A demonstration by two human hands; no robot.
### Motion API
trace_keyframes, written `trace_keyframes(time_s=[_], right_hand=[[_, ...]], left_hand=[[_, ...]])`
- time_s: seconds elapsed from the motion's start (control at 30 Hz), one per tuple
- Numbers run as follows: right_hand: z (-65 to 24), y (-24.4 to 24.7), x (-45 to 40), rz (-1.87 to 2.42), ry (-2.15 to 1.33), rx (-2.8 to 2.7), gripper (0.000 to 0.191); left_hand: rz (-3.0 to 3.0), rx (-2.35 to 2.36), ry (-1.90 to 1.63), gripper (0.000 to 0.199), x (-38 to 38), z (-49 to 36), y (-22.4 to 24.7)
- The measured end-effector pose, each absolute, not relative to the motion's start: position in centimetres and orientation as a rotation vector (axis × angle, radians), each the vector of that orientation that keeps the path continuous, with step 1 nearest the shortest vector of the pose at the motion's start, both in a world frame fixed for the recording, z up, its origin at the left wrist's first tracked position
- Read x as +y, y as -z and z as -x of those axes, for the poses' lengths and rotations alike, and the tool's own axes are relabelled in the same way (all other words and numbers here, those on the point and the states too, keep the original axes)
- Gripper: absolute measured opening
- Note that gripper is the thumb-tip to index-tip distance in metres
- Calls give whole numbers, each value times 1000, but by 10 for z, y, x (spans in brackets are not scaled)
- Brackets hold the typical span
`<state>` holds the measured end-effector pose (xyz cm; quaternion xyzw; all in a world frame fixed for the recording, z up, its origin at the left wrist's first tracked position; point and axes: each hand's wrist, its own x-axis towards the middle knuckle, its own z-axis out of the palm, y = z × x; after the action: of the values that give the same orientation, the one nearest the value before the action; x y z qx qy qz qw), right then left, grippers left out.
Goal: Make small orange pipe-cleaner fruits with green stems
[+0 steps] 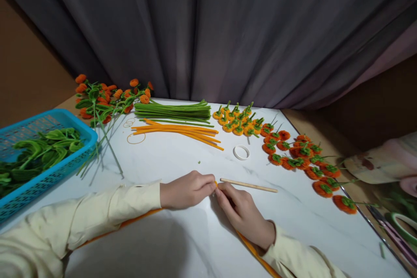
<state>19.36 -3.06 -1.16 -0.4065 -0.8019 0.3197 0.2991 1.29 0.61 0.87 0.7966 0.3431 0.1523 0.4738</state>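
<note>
My left hand [189,189] and my right hand [243,208] meet over the white table, fingertips pinched close together. Between them a small bit of orange pipe cleaner [216,184] shows. One long orange length trails back under my left forearm, and another [252,252] runs beneath my right wrist toward the near edge. Most of what the fingers grip is hidden. Just past my right fingertips lies a thin wooden stick [249,185]. A white ring, perhaps a tape roll [241,152], sits farther back.
Green pipe cleaners [172,111] and orange ones [176,131] lie at the back. Yellow [237,127] and orange pipe-cleaner persimmons or pumpkins [301,152] spread to the right. On the left are a blue basket [89,139] of green leaves and stemmed orange pieces [104,100]. Green tape [402,226] rests far right.
</note>
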Motion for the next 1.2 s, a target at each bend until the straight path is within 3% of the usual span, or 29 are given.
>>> trace_keyframes(time_s=[1.2], right_hand=[[-194,13,-32,1098,-713,-2214,18]], left_hand=[[-2014,896,-453,24,1,-16,-4]])
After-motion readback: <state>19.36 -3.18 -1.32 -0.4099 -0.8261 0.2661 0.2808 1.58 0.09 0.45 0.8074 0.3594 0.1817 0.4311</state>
